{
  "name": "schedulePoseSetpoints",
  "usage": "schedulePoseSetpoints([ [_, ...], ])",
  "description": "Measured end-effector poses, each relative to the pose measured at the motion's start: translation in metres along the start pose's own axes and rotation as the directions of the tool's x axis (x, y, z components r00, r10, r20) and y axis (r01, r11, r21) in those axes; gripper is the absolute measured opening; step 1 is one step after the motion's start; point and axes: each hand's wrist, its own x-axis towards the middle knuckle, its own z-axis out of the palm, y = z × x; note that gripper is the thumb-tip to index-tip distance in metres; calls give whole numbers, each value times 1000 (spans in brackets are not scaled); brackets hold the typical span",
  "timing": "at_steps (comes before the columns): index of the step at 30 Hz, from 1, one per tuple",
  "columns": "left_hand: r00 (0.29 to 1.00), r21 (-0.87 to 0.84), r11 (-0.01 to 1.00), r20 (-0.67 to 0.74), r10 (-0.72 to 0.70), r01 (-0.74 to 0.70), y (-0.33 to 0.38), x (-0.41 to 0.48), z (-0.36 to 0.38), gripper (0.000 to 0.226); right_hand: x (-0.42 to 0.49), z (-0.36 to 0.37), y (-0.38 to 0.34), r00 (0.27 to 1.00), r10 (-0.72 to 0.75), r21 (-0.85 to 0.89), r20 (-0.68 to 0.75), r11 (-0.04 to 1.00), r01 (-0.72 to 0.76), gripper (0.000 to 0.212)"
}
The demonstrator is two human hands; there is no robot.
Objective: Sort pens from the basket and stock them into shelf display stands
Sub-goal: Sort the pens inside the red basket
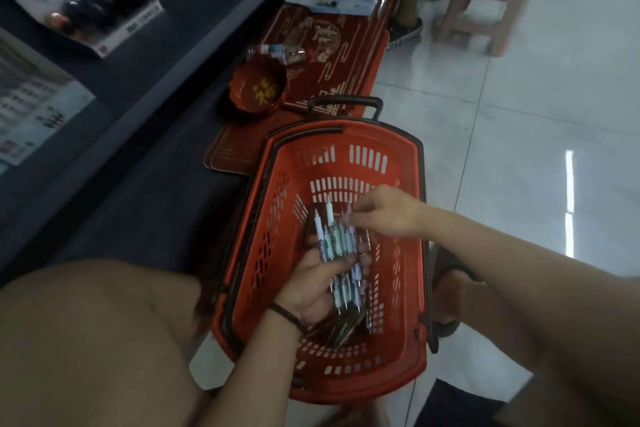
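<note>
Head view: left hand (318, 282) grips several pens (341, 250) over one basket (408, 288).

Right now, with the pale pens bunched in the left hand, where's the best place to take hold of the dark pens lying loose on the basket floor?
Probably at mid-barrel, coming straight down from above. The dark pens lie flat near the basket's near end, partly under the left hand and its bunch of pale pens, so their left ends are covered. The right hand is pinching one pen.
</note>
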Motion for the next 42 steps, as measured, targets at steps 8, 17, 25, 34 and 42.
schedulePoseSetpoints([
  [8,997,-66,998,78,24,-19,21,-15,8,32,-7,-1,-5,992,115,373,41,920,-122,31],
  [17,999,-45,998,-20,39,-40,17,-6,6,28,-7,4,-6,989,145,465,33,873,-143,21],
  [25,969,-90,987,-222,110,-133,20,16,-6,24,-1,23,-15,991,131,383,24,914,-130,34],
  [34,874,8,955,-401,276,-298,36,46,13,21,-1,27,-35,829,232,855,509,-28,-518,95],
  [42,864,193,956,-416,285,-222,30,76,11,17,5,-7,-24,923,365,482,121,791,-376,77],
])
